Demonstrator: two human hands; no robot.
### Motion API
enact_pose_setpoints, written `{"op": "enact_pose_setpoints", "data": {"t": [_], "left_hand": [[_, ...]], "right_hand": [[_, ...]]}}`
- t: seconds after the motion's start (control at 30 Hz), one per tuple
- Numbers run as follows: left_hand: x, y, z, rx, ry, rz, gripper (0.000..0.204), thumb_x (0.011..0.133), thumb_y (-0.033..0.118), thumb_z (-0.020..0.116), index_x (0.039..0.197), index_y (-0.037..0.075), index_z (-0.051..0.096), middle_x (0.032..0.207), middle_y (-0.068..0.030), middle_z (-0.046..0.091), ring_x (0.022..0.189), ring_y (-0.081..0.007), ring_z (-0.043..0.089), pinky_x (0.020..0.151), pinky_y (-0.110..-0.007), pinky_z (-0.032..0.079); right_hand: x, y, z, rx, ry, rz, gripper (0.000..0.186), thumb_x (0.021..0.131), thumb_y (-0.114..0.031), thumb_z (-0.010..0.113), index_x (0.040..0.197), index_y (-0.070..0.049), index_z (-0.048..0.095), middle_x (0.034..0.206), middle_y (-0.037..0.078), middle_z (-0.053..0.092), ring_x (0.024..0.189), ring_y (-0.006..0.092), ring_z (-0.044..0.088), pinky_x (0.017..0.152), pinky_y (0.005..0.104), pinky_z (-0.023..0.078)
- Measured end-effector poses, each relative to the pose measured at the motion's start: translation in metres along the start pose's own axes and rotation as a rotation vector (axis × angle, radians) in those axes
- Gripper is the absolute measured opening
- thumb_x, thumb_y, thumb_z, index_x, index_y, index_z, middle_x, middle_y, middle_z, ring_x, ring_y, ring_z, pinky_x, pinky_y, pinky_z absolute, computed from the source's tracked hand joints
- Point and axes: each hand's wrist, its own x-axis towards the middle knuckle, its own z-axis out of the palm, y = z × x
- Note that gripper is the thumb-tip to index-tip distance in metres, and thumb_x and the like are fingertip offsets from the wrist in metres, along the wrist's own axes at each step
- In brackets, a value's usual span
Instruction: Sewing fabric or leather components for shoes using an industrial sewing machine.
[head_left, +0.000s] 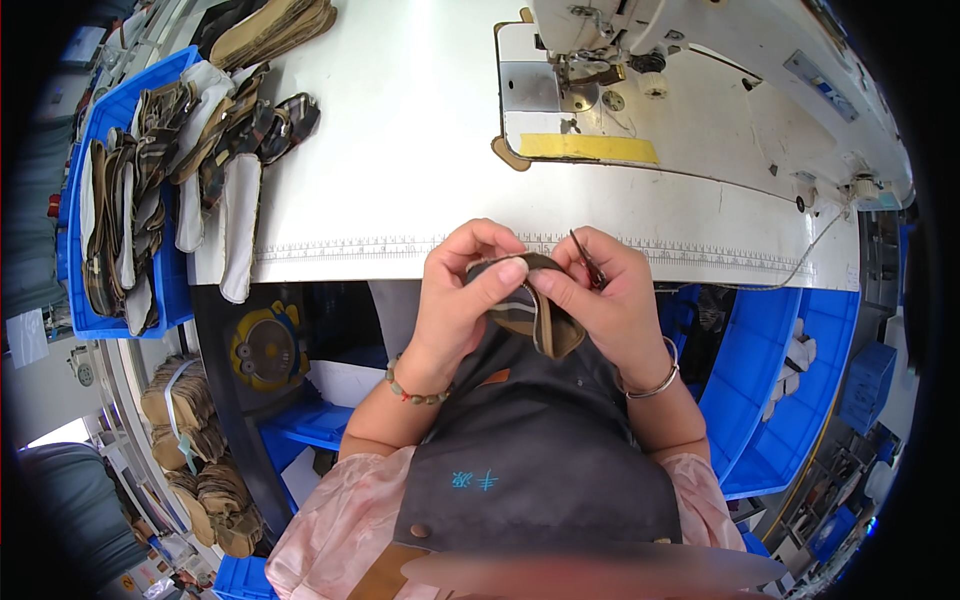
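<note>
Just in front of the table's near edge, my left hand [465, 295] grips a camouflage fabric piece [545, 325] with tan layered edges, thumb on its top edge. My right hand [605, 295] pinches the same piece with its thumb and also holds a small dark red-handled tool [593, 268], apparently thread snips, with a thin tip pointing up. The piece hangs curved between both hands over my dark apron [540, 480].
The white table [390, 150] carries a sewing machine [690, 90] at back right and tan pieces [270, 30] at back left. A blue bin [95, 310] of fabric pieces sits left. Below are bundled pieces [190, 410] at left and blue bins [745, 390] at right.
</note>
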Motion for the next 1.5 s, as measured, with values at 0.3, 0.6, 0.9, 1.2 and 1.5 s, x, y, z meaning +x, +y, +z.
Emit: {"op": "enact_pose_setpoints", "data": {"t": [0.3, 0.6, 0.9, 1.2, 1.5], "left_hand": [[0.002, 0.004, 0.009, 0.136, 0.025, -0.039, 0.011, 0.093, 0.001, 0.068, 0.102, -0.002, 0.074, 0.092, -0.0030, 0.067, 0.086, -0.0076, 0.060, 0.078, -0.023, 0.049], [0.002, 0.001, 0.011, 0.159, 0.122, -0.018, 0.012, 0.096, 0.002, 0.065, 0.096, -0.006, 0.074, 0.091, -0.0044, 0.066, 0.083, -0.0088, 0.057, 0.077, -0.023, 0.046], [0.003, 0.001, 0.014, 0.139, 0.160, -0.015, 0.015, 0.097, 0.006, 0.065, 0.097, -0.006, 0.073, 0.091, -0.0044, 0.065, 0.085, -0.0085, 0.056, 0.079, -0.024, 0.046], [0.002, 0.000, 0.015, 0.159, 0.176, 0.000, 0.014, 0.097, 0.006, 0.065, 0.096, -0.005, 0.074, 0.090, -0.0043, 0.064, 0.084, -0.0084, 0.055, 0.078, -0.023, 0.045], [0.002, -0.001, 0.014, 0.154, 0.181, 0.006, 0.014, 0.097, 0.005, 0.064, 0.096, -0.005, 0.074, 0.091, -0.0046, 0.064, 0.083, -0.0085, 0.055, 0.077, -0.023, 0.045]], "right_hand": [[0.003, 0.005, -0.007, -0.111, 0.055, -0.043, 0.021, 0.082, -0.013, 0.080, 0.082, -0.004, 0.061, 0.063, -0.006, 0.045, 0.061, 0.0035, 0.039, 0.055, 0.0216, 0.034], [0.000, 0.000, -0.011, -0.488, 0.268, -0.516, 0.028, 0.082, -0.011, 0.079, 0.108, -0.005, 0.071, 0.087, 0.006, 0.063, 0.071, 0.0165, 0.061, 0.061, 0.0299, 0.049], [-0.010, -0.001, -0.005, -0.679, 0.357, -0.577, 0.031, 0.077, -0.009, 0.081, 0.107, -0.009, 0.077, 0.083, 0.004, 0.062, 0.063, 0.0172, 0.061, 0.055, 0.0299, 0.048], [-0.009, -0.001, -0.001, -0.709, 0.363, -0.599, 0.031, 0.076, -0.010, 0.082, 0.106, -0.010, 0.077, 0.082, 0.002, 0.061, 0.061, 0.0163, 0.059, 0.053, 0.0292, 0.046], [-0.008, 0.001, 0.000, -0.746, 0.386, -0.621, 0.032, 0.076, -0.010, 0.082, 0.107, -0.010, 0.076, 0.082, 0.002, 0.059, 0.060, 0.0158, 0.057, 0.052, 0.0297, 0.045]]}}
